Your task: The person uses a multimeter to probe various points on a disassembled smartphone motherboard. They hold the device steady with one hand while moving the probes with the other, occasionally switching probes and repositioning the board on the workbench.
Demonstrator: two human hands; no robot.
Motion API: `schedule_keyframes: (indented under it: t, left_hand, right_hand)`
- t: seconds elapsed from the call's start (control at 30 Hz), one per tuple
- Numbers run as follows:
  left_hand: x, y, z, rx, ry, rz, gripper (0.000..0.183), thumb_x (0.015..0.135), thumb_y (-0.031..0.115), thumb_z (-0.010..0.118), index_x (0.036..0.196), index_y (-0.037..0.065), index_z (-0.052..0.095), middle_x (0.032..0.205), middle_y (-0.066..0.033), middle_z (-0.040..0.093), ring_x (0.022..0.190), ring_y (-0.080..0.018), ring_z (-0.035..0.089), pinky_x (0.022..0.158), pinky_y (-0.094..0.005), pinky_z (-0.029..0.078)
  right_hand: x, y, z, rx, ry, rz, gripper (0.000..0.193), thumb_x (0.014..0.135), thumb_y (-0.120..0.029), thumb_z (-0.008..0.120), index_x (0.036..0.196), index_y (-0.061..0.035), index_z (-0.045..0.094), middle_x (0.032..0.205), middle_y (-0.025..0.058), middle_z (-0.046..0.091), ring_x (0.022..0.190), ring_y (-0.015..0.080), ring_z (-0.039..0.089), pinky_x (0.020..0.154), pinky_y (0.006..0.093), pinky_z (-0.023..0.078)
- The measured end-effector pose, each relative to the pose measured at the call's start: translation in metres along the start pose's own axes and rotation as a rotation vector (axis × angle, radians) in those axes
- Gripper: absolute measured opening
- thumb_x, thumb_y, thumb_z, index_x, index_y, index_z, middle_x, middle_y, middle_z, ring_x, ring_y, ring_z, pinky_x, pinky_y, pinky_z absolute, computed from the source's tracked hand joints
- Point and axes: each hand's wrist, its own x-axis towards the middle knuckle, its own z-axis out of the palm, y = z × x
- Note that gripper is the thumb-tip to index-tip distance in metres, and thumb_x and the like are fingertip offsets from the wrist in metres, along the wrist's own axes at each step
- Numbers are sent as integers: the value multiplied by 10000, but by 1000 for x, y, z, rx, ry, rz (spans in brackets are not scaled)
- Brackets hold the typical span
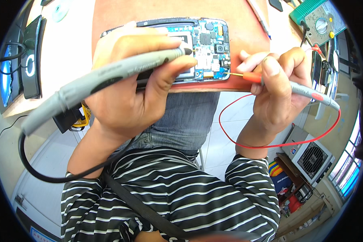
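Observation:
An opened smartphone [205, 38] lies on the orange-brown work mat, its blue circuit board bare. My left hand [125, 97] lies over the phone's left part and is closed on a grey test probe [105, 71] with a black cable. The black nose of that probe points at the board; I cannot tell whether its tip touches. In my right hand [280, 82], the fingers pinch a red and grey test probe [252, 76] with a red cable. Its thin metal tip reaches the board's lower right corner and appears to touch it.
A green-cased multimeter [320, 26] stands at the far right, with a red clip beside it. A pen [259, 18] lies on the mat [246, 40] near its right edge. Dark devices [31, 60] stand at the left. The red cable [278, 146] loops below my right hand.

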Motion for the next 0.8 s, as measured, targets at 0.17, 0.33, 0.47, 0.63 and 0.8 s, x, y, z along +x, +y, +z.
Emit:
schedule_keyframes:
  t: [0.17, 0.33, 0.47, 0.63, 0.8]
  left_hand:
    - [1, 1, -4, 37, -72, -5, 254, 847, 110, 717, 1021, -51, 624, 972, -146, 677, 954, -292, 651, 943, -453, 453]
    - [-1, -3, -6, 27, -97, -10, 252, 848, 103, 714, 1028, -47, 621, 972, -137, 676, 961, -290, 655, 946, -467, 449]
    - [-1, -5, -1, 3, -29, 25, 223, 845, 91, 714, 1001, -51, 643, 994, -129, 672, 955, -291, 657, 940, -468, 456]
    - [-3, -3, 1, -17, 0, -3, 180, 835, 71, 720, 952, -58, 677, 984, -121, 665, 923, -273, 651, 908, -436, 486]
    - [-5, -4, -3, 15, -30, -11, 174, 839, 60, 714, 973, -48, 688, 999, -116, 666, 930, -253, 650, 900, -375, 494]
  right_hand:
    - [-5, -6, -5, 61, -107, -152, 228, 937, -228, 515, 905, -16, 436, 571, 103, 501, 475, 149, 479, 496, 290, 489]
    - [-8, -12, -10, -231, -273, -544, 255, 900, -251, 580, 990, -13, 554, 595, 79, 541, 485, 144, 472, 469, 265, 420]
    - [-15, -8, -1, -637, -316, -437, 221, 682, -13, 804, 829, -21, 640, 622, 28, 558, 544, 146, 477, 503, 268, 379]
    - [-14, -2, 6, -743, -354, -353, 218, 673, -30, 808, 817, -20, 645, 688, 39, 590, 589, 149, 488, 529, 271, 382]
    - [-12, -4, 11, -771, -395, -388, 186, 709, -33, 784, 829, -20, 642, 710, 42, 597, 603, 157, 494, 549, 279, 389]
